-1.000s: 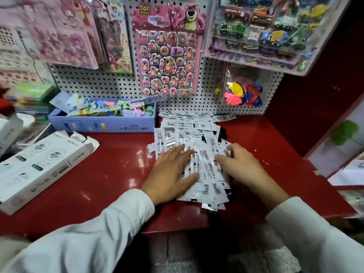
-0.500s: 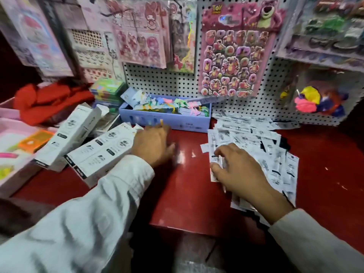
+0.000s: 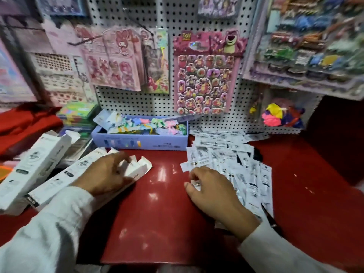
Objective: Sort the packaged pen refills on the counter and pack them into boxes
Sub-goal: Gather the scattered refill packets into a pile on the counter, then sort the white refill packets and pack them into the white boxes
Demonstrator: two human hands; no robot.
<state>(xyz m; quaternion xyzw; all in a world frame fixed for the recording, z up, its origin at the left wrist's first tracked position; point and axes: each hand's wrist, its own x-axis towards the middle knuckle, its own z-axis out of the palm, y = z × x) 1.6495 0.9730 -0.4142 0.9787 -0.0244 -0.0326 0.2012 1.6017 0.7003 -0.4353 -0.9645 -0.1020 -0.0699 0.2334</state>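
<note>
A loose pile of white packaged pen refills (image 3: 232, 160) is spread on the red counter (image 3: 161, 213) at the right. My right hand (image 3: 212, 190) rests on the pile's near left edge, fingers curled on a few packets. A long white box (image 3: 78, 174) with its end flaps open lies at the left. My left hand (image 3: 106, 172) grips that box near its open end. A second white box (image 3: 33, 168) lies tilted further left.
A blue tray (image 3: 139, 140) of coloured items stands against the pegboard (image 3: 137, 103) behind the counter. Sticker sheets and toy packs hang above. Red cloth (image 3: 23, 123) and stacked goods crowd the far left. A dark pen (image 3: 269, 217) lies by my right wrist.
My left hand left the refill pile, moved left and took hold of the white box by its open end. My right hand stayed on the pile. The view swung left.
</note>
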